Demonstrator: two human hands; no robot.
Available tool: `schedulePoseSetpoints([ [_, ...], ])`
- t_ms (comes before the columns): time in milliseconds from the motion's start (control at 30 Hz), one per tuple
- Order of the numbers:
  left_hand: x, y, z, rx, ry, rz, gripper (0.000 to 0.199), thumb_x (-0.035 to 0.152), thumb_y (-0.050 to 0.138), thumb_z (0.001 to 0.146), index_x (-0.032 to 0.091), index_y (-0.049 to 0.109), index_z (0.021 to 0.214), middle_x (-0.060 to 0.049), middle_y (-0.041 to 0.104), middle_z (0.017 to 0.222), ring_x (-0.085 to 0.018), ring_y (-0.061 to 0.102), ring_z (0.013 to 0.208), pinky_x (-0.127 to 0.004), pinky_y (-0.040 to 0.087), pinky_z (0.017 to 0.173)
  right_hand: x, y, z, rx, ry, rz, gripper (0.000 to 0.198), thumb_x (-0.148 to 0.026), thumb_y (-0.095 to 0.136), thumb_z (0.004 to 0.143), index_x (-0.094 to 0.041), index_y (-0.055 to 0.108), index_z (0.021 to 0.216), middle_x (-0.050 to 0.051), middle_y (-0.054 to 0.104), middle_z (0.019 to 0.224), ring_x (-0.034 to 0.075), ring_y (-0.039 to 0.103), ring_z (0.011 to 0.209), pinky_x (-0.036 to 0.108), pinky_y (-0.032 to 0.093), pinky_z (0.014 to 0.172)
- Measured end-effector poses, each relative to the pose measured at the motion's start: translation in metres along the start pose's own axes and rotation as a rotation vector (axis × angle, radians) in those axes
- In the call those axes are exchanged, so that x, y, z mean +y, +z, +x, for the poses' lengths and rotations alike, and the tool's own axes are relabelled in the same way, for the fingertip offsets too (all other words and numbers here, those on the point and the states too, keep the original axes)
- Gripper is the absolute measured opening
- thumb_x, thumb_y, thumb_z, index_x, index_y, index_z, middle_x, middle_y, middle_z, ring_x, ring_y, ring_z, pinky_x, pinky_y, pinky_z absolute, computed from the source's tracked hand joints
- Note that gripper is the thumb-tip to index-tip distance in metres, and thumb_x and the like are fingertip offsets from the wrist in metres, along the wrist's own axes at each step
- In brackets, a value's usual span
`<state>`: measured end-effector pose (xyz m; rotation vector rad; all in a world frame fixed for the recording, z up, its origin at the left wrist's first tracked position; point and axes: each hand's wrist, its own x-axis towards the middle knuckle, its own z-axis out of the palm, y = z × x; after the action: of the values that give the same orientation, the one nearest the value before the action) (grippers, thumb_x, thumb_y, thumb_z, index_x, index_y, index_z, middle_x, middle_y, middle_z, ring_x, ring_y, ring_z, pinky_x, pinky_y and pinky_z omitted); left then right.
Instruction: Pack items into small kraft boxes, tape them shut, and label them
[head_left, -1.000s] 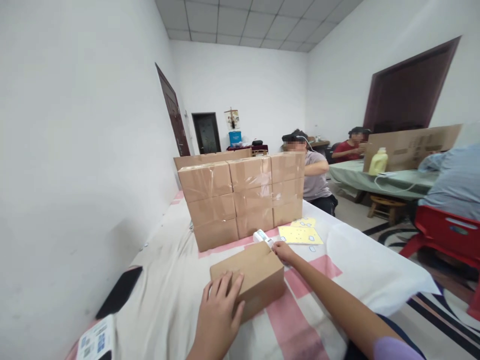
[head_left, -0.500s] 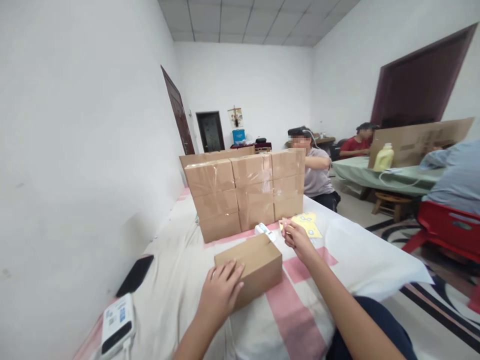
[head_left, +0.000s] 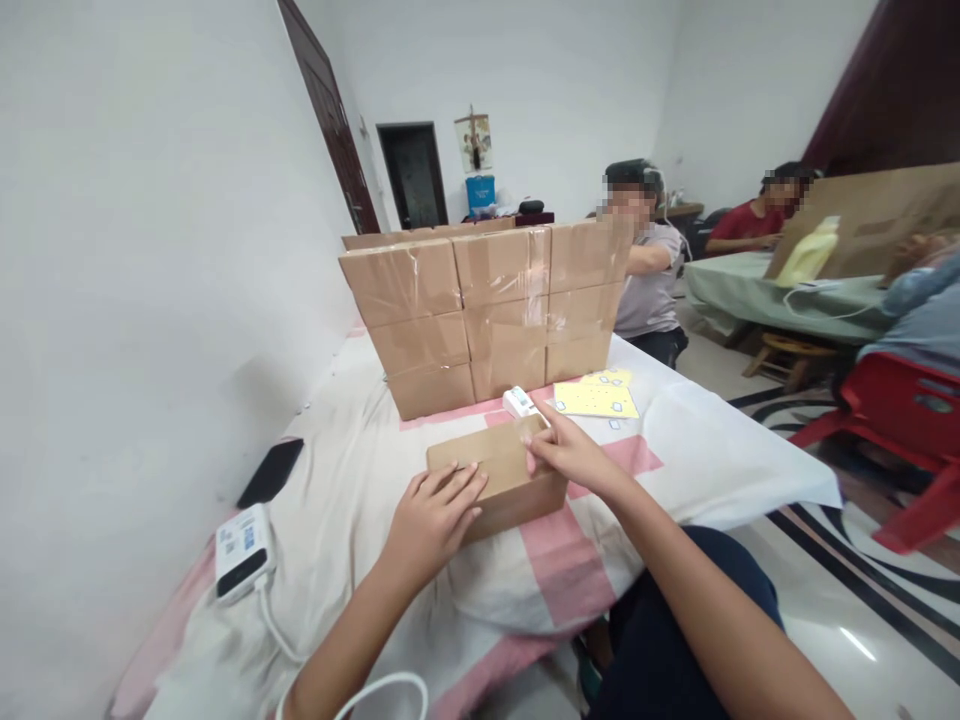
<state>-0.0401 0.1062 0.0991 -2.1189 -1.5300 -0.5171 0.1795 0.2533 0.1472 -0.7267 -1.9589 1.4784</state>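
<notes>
A closed brown cardboard box (head_left: pixel 480 453) lies on the cloth-covered table in front of me. My left hand (head_left: pixel 442 507) rests on its near left edge, fingers stretched out flat over the top. At the box's right end is my right hand (head_left: pixel 562 447), its index finger extended and its other fingers curled in by the thumb. A small clear strip (head_left: pixel 524 428) shows at these fingertips over the box top; its exact kind is hard to make out. Just behind the box sits a small white device (head_left: pixel 518 402) with a little screen.
A wall of taped cardboard boxes (head_left: pixel 499 310) stands behind. Yellow printed sheets (head_left: pixel 598 398) lie at its right foot. On the left are a black phone (head_left: pixel 271 472) and a white power bank (head_left: pixel 244 553) with a cable. A person (head_left: pixel 649 270) sits beyond the box wall.
My right hand has come down from beside the yellow sheets onto the right end of the box. The left hand stays on the box. The head view has tilted downward.
</notes>
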Motion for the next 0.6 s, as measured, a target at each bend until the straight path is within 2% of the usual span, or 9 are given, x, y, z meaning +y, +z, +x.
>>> schedulePoseSetpoints([
  [67, 0.01, -0.002, 0.0, 0.008, -0.01, 0.005, 0.038, 0.03, 0.053, 0.099, 0.027, 0.059, 0.136, 0.004, 0.065, 0.14, -0.024, 0.06, 0.122, -0.04, 0.043, 0.093, 0.002, 0.002, -0.002, 0.044, 0.0, -0.064, 0.078, -0.025, 0.056, 0.089, -0.013, 0.02, 0.157, -0.003, 0.068, 0.064, 0.015, 0.058, 0.056, 0.026, 0.041, 0.058],
  [133, 0.021, -0.003, 0.0, 0.025, -0.024, 0.025, 0.037, 0.03, 0.054, 0.098, 0.026, 0.061, 0.135, 0.002, 0.066, 0.139, -0.025, 0.061, 0.12, -0.041, 0.043, 0.092, 0.003, 0.002, -0.003, 0.078, 0.007, -0.129, 0.059, -0.023, 0.055, 0.09, -0.013, 0.037, 0.145, -0.003, 0.068, 0.062, 0.017, 0.062, 0.06, 0.027, 0.044, 0.061],
  [200, 0.031, -0.004, 0.0, 0.055, -0.029, 0.056, 0.036, 0.03, 0.055, 0.098, 0.026, 0.062, 0.133, 0.002, 0.067, 0.138, -0.026, 0.062, 0.118, -0.042, 0.043, 0.09, 0.003, -0.001, -0.005, 0.094, 0.016, -0.202, 0.027, -0.024, 0.054, 0.09, -0.016, 0.055, 0.116, -0.003, 0.066, 0.058, 0.016, 0.061, 0.057, 0.026, 0.044, 0.059],
  [233, 0.036, -0.004, 0.0, 0.07, -0.026, 0.069, 0.035, 0.03, 0.056, 0.097, 0.025, 0.063, 0.132, 0.002, 0.067, 0.137, -0.026, 0.062, 0.118, -0.042, 0.043, 0.09, 0.002, -0.003, -0.006, 0.1, 0.027, -0.236, 0.012, -0.024, 0.053, 0.09, -0.018, 0.056, 0.1, -0.003, 0.064, 0.055, 0.015, 0.06, 0.054, 0.025, 0.042, 0.057],
  [267, 0.039, -0.005, 0.001, 0.08, -0.021, 0.076, 0.035, 0.03, 0.056, 0.097, 0.025, 0.064, 0.131, 0.002, 0.068, 0.136, -0.026, 0.062, 0.117, -0.042, 0.043, 0.09, 0.002, -0.006, -0.007, 0.109, 0.045, -0.263, 0.006, -0.024, 0.053, 0.09, -0.019, 0.054, 0.088, -0.002, 0.063, 0.053, 0.015, 0.059, 0.052, 0.024, 0.041, 0.055],
  [400, 0.046, -0.007, 0.002, 0.094, -0.011, 0.065, 0.034, 0.029, 0.057, 0.097, 0.025, 0.065, 0.129, 0.001, 0.069, 0.135, -0.026, 0.062, 0.117, -0.042, 0.043, 0.091, -0.003, -0.016, -0.009, 0.183, 0.136, -0.314, 0.016, -0.026, 0.053, 0.089, -0.021, 0.051, 0.075, 0.0, 0.064, 0.056, 0.014, 0.057, 0.051, 0.024, 0.036, 0.05],
  [467, 0.047, -0.007, 0.002, 0.092, -0.024, 0.063, 0.033, 0.028, 0.056, 0.097, 0.025, 0.065, 0.128, 0.0, 0.069, 0.134, -0.026, 0.063, 0.116, -0.043, 0.043, 0.091, -0.006, -0.02, -0.008, 0.26, 0.072, -0.376, 0.015, -0.026, 0.057, 0.086, -0.02, 0.055, 0.073, 0.002, 0.067, 0.069, 0.015, 0.058, 0.058, 0.025, 0.039, 0.055],
  [533, 0.047, -0.008, 0.002, 0.087, -0.039, 0.061, 0.033, 0.029, 0.055, 0.097, 0.026, 0.066, 0.128, -0.002, 0.069, 0.134, -0.027, 0.063, 0.117, -0.043, 0.043, 0.091, -0.008, -0.022, -0.008, 0.354, -0.055, -0.446, 0.013, -0.027, 0.062, 0.081, -0.019, 0.06, 0.072, 0.006, 0.068, 0.087, 0.016, 0.059, 0.068, 0.027, 0.043, 0.064],
  [600, 0.047, -0.007, 0.001, 0.08, -0.049, 0.053, 0.034, 0.029, 0.054, 0.097, 0.026, 0.065, 0.129, -0.002, 0.069, 0.135, -0.027, 0.063, 0.117, -0.043, 0.043, 0.091, -0.01, -0.024, -0.006, 0.395, -0.134, -0.449, 0.013, -0.029, 0.064, 0.079, -0.019, 0.061, 0.073, 0.007, 0.067, 0.094, 0.017, 0.06, 0.074, 0.029, 0.045, 0.07],
])
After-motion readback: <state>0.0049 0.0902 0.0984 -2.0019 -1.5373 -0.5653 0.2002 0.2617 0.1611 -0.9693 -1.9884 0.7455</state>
